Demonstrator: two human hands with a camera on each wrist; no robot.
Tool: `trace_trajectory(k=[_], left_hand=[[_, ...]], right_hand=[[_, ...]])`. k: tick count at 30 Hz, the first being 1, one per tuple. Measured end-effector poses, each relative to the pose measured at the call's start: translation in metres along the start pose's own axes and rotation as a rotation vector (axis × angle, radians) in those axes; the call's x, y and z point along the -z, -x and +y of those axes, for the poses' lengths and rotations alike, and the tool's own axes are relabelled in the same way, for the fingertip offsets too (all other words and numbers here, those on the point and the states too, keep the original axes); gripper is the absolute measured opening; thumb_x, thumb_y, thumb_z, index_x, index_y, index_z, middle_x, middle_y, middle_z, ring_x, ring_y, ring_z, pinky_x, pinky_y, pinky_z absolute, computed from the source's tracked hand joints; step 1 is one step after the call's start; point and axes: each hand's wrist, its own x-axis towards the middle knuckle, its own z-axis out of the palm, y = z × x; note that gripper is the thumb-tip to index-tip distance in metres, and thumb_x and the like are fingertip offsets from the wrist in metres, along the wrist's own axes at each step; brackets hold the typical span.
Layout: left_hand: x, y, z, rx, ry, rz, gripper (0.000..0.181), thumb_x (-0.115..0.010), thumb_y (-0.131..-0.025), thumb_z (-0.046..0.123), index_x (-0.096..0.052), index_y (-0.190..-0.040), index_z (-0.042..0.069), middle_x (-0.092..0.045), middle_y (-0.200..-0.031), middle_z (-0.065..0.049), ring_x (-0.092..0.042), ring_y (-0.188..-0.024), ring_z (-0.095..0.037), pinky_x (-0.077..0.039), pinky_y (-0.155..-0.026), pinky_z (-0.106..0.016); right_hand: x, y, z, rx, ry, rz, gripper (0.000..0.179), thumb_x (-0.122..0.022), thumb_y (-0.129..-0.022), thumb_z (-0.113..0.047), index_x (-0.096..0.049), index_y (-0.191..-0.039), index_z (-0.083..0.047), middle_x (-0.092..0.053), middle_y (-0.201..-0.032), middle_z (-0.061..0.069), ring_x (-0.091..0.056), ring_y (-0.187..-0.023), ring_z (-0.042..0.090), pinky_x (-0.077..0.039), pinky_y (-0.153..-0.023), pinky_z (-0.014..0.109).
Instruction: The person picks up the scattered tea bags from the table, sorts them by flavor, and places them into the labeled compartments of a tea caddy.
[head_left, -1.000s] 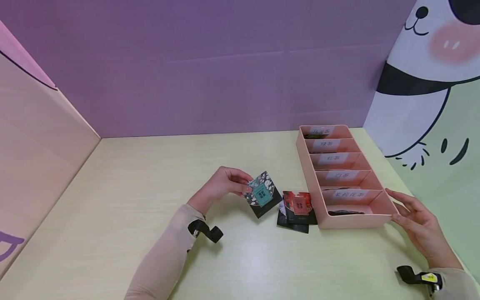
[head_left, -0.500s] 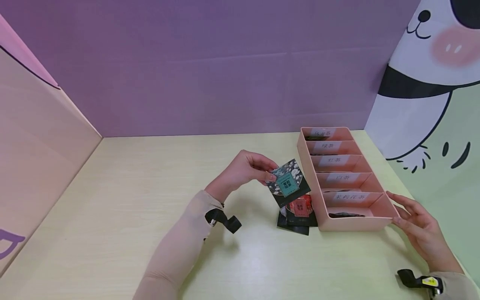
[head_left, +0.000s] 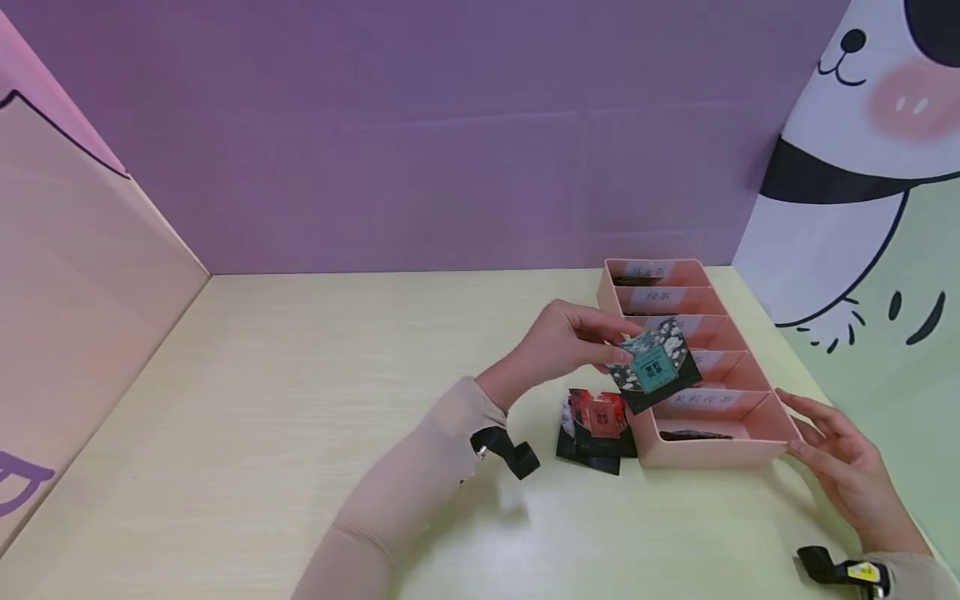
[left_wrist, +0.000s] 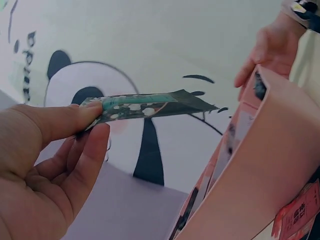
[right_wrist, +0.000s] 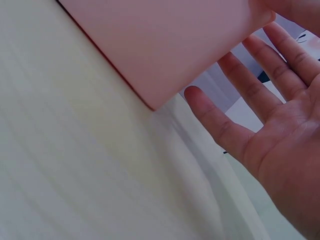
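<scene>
My left hand (head_left: 573, 342) pinches a tea bag sachet (head_left: 660, 364) by its left edge, thumb on top and fingers beneath. Dark with white flowers and a teal label, the sachet is held over the left side of a pink divided box (head_left: 715, 452). In the left wrist view, the sachet (left_wrist: 145, 106) is nearly level, seen almost edge-on. My right hand (head_left: 832, 467) rests at the box's front right corner. Its thumb is at the rim and its fairly straight fingers lie along the side, as the right wrist view shows of this hand (right_wrist: 280, 115).
Beside the box's left wall, a red-and-black sachet (head_left: 602, 423) lies on another dark sachet (head_left: 600, 467) on the pale table (head_left: 300, 417). Labelled dividers split the box, and a dark sachet (head_left: 693, 435) lies in its front compartment. Walls stand behind and at both sides.
My left hand has carried the teal-labelled sachet rightward, from left of the loose sachets, past them to over the box. My right hand has stayed at the box's corner.
</scene>
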Motion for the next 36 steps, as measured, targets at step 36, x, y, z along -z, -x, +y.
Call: trace_trajectory(k=[36], left_hand=[[-0.091,0.001,-0.021,-0.581,-1.049,-0.224,0.020,-0.067,-0.094,0.010,-0.080,-0.105,0.020,-0.075,-0.094,0.009,-0.068,-0.086,-0.003,-0.042,-0.067,-0.007]], right_hand=[[0.002,0.008,-0.005,-0.019,0.105,0.069,0.055,-0.036,-0.095,0.024,-0.040,-0.147,0.005,-0.051,-0.145,0.001,-0.055,-0.125,0.009,-0.049,-0.091,0.021]])
